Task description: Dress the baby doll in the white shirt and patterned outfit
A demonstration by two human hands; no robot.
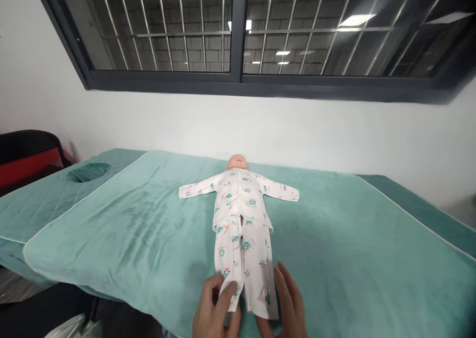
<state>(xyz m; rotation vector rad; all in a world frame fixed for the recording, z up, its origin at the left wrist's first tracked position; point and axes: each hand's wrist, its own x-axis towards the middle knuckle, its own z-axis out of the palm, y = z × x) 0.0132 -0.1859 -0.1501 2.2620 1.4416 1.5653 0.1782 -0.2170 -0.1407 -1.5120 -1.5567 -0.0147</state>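
Note:
A baby doll (237, 162) lies on its back, its arms stretched out sideways. It wears a white printed long-sleeved top (240, 194) and matching baby trousers (256, 273) with straight legs. My left hand (215, 308) is closed on the lower end of the left trouser leg, with finger and thumb at its cuff. Beside the other leg, my right hand (286, 310) has its fingers stretched along the outer edge and the thumb near the hem. The doll's feet are not visible.
A green plush cover (148, 229) lies over the bed, with a round face hole (88, 172) at the left end. Behind stands a white wall (167, 120) below a dark-framed barred window (238, 80). A black and red chair (29, 154) is at the left.

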